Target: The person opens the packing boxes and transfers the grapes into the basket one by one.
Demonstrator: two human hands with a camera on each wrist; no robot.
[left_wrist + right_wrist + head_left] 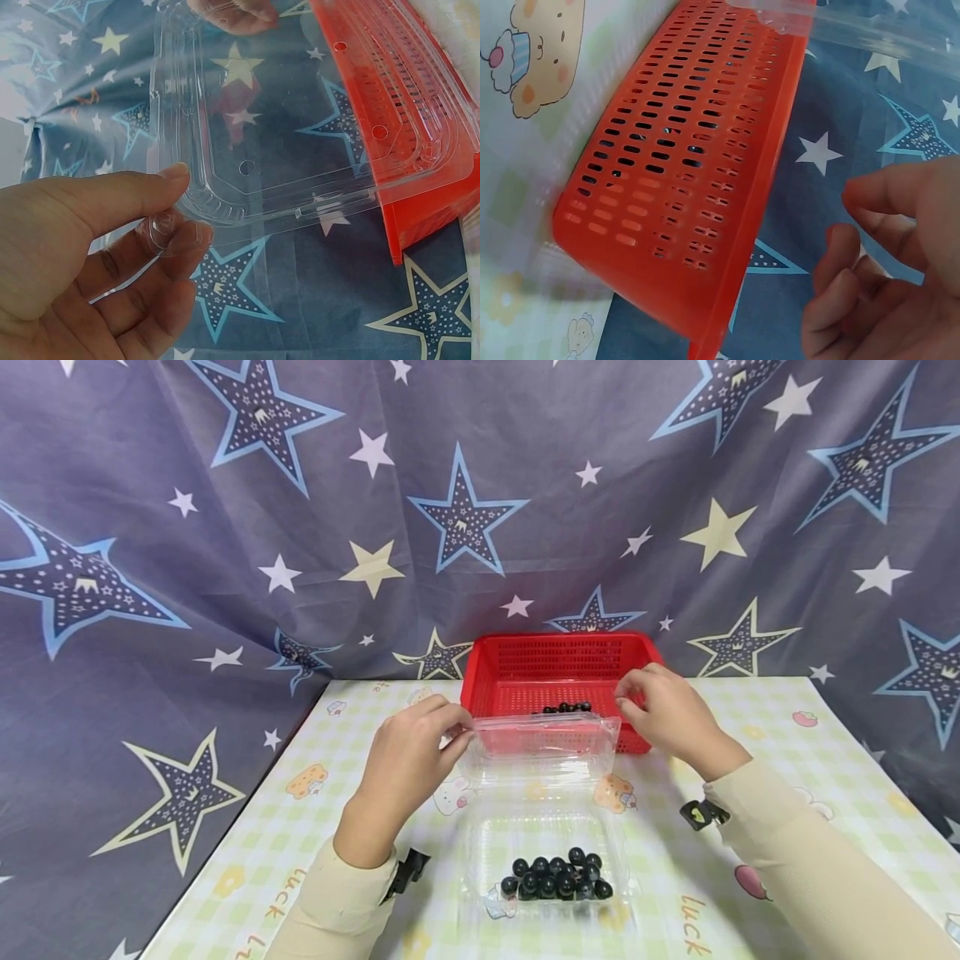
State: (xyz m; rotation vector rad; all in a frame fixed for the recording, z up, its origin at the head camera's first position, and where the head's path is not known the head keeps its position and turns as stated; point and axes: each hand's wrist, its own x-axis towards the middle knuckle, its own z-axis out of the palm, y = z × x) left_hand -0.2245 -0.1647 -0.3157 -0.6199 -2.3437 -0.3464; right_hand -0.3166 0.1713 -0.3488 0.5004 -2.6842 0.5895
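A clear plastic clamshell box [480,852] lies on the table with its lid [487,768] raised at the far side. Several dark, round, grape-like fruits [566,885] are gathered at the near end of its base. My left hand [412,752] pinches the lid's left corner between thumb and fingers, plainly seen in the left wrist view. Just off the lid's right corner, my right hand [667,714] hangs in the air by the red basket. Its fingers [832,300] are loosely bent with nothing between them.
Behind the lid stands a red perforated basket [487,672] with several more dark fruits [570,707] inside. A pale checked cloth [300,827] with cartoon prints covers the table. A dark blue star-patterned curtain [315,527] hangs at the back.
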